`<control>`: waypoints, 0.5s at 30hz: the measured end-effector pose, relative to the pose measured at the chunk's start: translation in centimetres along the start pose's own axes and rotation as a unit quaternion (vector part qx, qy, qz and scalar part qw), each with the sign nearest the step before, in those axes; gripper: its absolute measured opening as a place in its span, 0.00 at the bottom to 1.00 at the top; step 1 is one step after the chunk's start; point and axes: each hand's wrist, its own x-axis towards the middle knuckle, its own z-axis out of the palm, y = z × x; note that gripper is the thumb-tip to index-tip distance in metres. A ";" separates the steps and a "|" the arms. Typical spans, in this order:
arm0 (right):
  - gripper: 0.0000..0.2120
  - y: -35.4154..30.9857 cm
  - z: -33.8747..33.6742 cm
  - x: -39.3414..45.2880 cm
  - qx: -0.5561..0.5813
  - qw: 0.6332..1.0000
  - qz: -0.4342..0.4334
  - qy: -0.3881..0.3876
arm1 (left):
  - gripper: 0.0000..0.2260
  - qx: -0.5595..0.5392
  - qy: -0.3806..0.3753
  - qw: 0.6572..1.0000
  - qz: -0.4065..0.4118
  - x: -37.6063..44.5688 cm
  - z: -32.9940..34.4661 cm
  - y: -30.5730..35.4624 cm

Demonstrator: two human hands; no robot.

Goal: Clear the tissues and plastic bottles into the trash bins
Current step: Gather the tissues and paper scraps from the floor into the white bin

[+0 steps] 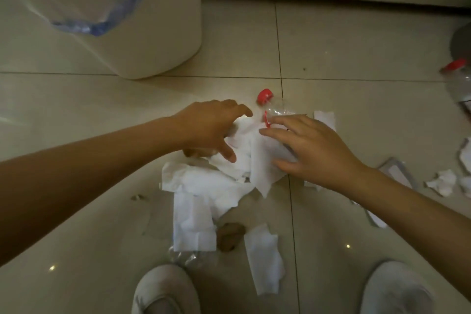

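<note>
You are working on the gathering step, as I read it: both hands are reaching down into the pile of white tissues (204, 186) on the tiled floor (356, 41), and nothing is lifted yet. Your left hand (211, 130) is spreading wide, fingers splayed over the upper edge of the pile and touching it. Your right hand (311, 148) is also spreading open, palm down, pressing on the tissue's right side, with its fingertips just beside the clear plastic bottle (275, 107) with the red cap (264, 96) (the bottle is lying on its side, partly under the tissue). Neither hand is closing on anything yet.

The next move probably calls for drawing the fingers together to bunch the tissues, keeping the bottle apart if it goes in a different bin. The white trash bin (153, 33), lined with a translucent bag, is standing up and to the left, near your left hand. More crumpled tissues (443, 182) and a second red-capped bottle (458, 79) are lying well apart at the right.
</note>
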 end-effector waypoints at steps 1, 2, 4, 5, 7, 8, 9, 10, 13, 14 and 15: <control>0.32 -0.2 0.4 0.2 0.003 1.000 -0.006 -0.030 | 0.46 0.009 -0.007 1.000 -0.001 0.0 0.7 -0.4; 0.34 -0.3 0.8 0.4 -0.002 0.998 -0.014 -0.060 | 0.48 0.021 -0.013 1.000 -0.003 -0.1 1.5 -0.8; 0.37 -0.5 1.6 1.2 -0.020 0.993 -0.024 -0.114 | 0.50 0.036 -0.014 0.999 -0.015 -0.3 2.8 -1.3; 0.39 -0.5 1.9 1.7 -0.023 0.990 -0.022 -0.135 | 0.50 0.031 -0.009 0.999 -0.024 -0.5 3.4 -1.5; 0.42 -0.5 2.5 2.8 -0.022 0.986 -0.014 -0.163 | 0.49 0.012 0.010 0.999 -0.036 -0.9 4.4 -1.6; 0.43 -0.4 2.7 3.4 -0.025 0.984 -0.011 -0.175 | 0.49 0.008 0.018 0.999 -0.039 -1.0 4.9 -1.5; 0.44 -0.3 2.8 3.8 -0.031 0.982 -0.009 -0.187 | 0.49 0.007 0.024 0.999 -0.042 -1.2 5.3 -1.3; 0.45 -0.2 2.9 4.2 -0.037 0.979 -0.007 -0.198 | 0.50 0.006 0.024 0.999 -0.047 -1.3 5.7 -1.0; 0.42 -0.3 3.2 4.8 -0.058 0.975 -0.008 -0.214 | 0.47 0.024 0.030 0.998 -0.055 -1.7 6.2 -0.4; 0.38 -0.4 3.4 4.9 -0.067 0.976 -0.013 -0.206 | 0.43 0.040 0.037 0.997 -0.051 -1.8 6.3 -0.3; 0.35 -0.4 3.7 4.9 -0.074 0.978 -0.017 -0.192 | 0.38 0.057 0.049 0.996 -0.043 -1.8 6.4 -0.3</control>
